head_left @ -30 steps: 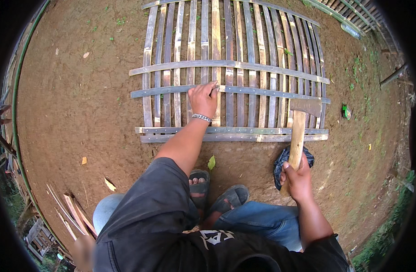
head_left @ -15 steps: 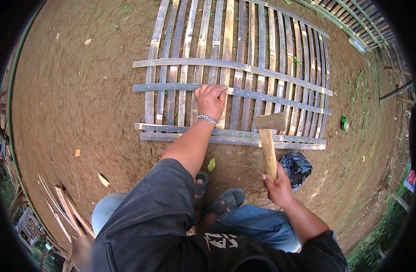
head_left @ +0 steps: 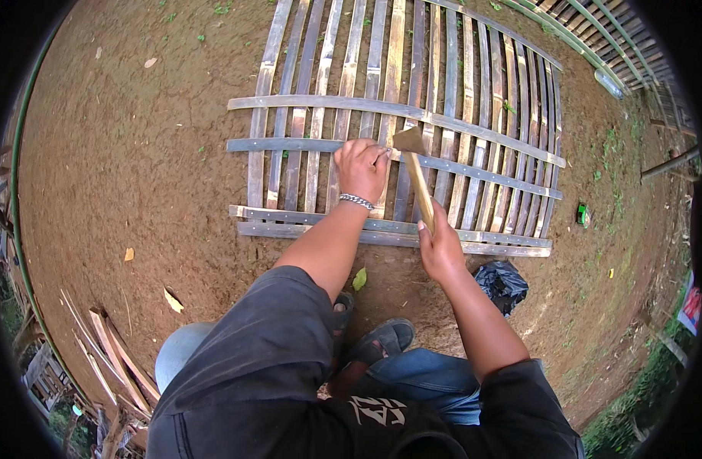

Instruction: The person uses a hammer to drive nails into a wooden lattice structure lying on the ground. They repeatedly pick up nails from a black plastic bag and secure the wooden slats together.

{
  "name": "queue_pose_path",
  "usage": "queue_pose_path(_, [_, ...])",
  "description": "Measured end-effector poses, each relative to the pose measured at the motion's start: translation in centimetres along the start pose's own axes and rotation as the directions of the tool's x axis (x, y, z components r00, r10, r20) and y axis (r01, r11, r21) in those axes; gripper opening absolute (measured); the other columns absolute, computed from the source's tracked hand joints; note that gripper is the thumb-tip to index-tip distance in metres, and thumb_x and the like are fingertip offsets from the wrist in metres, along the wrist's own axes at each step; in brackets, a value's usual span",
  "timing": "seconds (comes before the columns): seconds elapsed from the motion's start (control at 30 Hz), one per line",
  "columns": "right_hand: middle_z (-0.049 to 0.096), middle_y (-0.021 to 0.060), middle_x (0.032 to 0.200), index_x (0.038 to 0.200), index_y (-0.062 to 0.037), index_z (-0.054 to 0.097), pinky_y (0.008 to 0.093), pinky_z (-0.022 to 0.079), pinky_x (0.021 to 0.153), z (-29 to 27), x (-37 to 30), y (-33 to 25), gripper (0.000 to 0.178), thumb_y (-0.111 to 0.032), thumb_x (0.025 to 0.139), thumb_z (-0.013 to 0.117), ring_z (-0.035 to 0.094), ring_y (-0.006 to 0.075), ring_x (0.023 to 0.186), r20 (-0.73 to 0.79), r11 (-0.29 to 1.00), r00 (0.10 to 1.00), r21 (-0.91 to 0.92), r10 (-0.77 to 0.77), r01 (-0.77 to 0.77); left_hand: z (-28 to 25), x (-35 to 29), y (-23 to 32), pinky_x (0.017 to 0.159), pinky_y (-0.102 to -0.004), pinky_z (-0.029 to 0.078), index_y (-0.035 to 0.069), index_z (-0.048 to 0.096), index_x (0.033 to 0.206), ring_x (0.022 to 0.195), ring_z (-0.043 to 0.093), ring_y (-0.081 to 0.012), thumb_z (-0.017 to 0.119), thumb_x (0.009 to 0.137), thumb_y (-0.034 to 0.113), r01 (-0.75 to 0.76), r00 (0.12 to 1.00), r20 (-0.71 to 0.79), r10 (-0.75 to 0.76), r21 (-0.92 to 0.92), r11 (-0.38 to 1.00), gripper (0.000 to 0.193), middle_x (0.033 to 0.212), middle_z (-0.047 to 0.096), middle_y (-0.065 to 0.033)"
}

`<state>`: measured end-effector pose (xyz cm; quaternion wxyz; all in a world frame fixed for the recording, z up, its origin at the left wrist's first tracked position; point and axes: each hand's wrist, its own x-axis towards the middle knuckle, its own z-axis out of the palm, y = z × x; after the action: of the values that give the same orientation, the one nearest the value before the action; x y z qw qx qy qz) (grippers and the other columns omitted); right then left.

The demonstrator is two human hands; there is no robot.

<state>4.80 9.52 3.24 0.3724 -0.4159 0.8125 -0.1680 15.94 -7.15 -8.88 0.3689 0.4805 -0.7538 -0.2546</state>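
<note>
A frame of split bamboo slats (head_left: 320, 115) lies on the ground, with several strips laid across it. Resting on the second crosswise strip (head_left: 290, 144), my left hand (head_left: 362, 168) has its thumb and fingers pinched on what looks like a thin nail, mostly hidden. Rows of small nail heads dot this strip to the right of the hand. My right hand (head_left: 441, 243) is closed round the wooden handle of a hatchet (head_left: 420, 187). Its wedge-shaped metal head is just right of my left fingertips, over the slats; whether it touches them I cannot tell.
A black plastic bag (head_left: 502, 284) sits near my right knee. Bamboo offcuts (head_left: 118, 356) lie at the lower left. A small green object (head_left: 583, 215) is on the dirt at the right. A clear bottle (head_left: 608, 83) lies by the slatted fence (head_left: 596, 38).
My right hand has swung the hatchet up and to the left, from the near strips to beside my left fingertips. My left hand keeps its pinch at the same spot on the strip.
</note>
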Motion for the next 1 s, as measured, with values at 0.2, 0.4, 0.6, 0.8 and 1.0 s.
queue_pose_path(0.2, [0.064,0.0344,0.119,0.152,-0.0094,0.034,0.0550,0.052,0.088,0.2,0.4,-0.2,0.055,-0.015,0.101,0.056,0.063,0.0525,0.105,-0.062,0.982,0.984,-0.090,-0.170,0.164,0.0,0.0,-0.2,0.092,-0.0416,0.040,0.012,0.073,0.080,0.100,0.060,-0.0240,0.079,0.079,0.016,-0.021,1.000,-0.004,0.021,0.018,1.000,0.007,0.096,0.069,-0.0014])
queue_pose_path(0.4, [0.062,0.0325,0.126,0.152,-0.0091,0.036,0.0538,0.053,0.090,0.2,0.3,-0.6,0.055,-0.014,0.101,0.056,0.063,0.0513,0.109,-0.049,0.994,0.998,-0.096,-0.051,0.046,-0.1,0.0,0.0,0.092,-0.0420,0.040,0.013,0.074,0.081,0.101,0.060,-0.0243,0.078,0.081,0.016,-0.009,1.000,0.017,0.008,0.021,1.000,0.005,0.097,0.069,-0.0014])
queue_pose_path(0.6, [0.059,0.0292,0.133,0.151,-0.0075,0.039,0.0518,0.053,0.094,0.1,0.1,-0.7,0.055,-0.010,0.099,0.057,0.061,0.0486,0.116,-0.219,0.981,0.957,-0.056,-0.192,0.184,0.1,-0.1,-0.3,0.091,-0.0420,0.040,0.012,0.074,0.082,0.101,0.060,-0.0241,0.078,0.081,0.016,-0.024,1.000,0.016,0.024,0.028,0.999,0.005,0.097,0.069,-0.0017])
queue_pose_path(0.8, [0.056,0.0287,0.139,0.151,-0.0075,0.039,0.0514,0.052,0.096,0.0,0.7,-0.3,0.054,-0.010,0.100,0.057,0.061,0.0485,0.118,0.044,0.996,0.997,-0.064,0.059,-0.056,0.0,-0.1,-0.3,0.091,-0.0420,0.040,0.012,0.073,0.081,0.101,0.060,-0.0246,0.078,0.080,0.016,-0.033,0.999,0.018,0.033,0.018,0.999,0.006,0.097,0.069,-0.0026])
queue_pose_path(1.0, [0.058,0.0302,0.135,0.151,-0.0074,0.039,0.0510,0.053,0.095,0.5,-0.1,-0.1,0.055,-0.009,0.099,0.058,0.062,0.0491,0.116,-0.137,0.998,0.988,0.002,-0.067,0.068,-0.1,0.1,-0.1,0.092,-0.0425,0.039,0.011,0.072,0.081,0.101,0.060,-0.0256,0.077,0.081,0.015,-0.031,0.999,0.022,0.031,0.016,0.999,0.006,0.098,0.069,-0.0035])
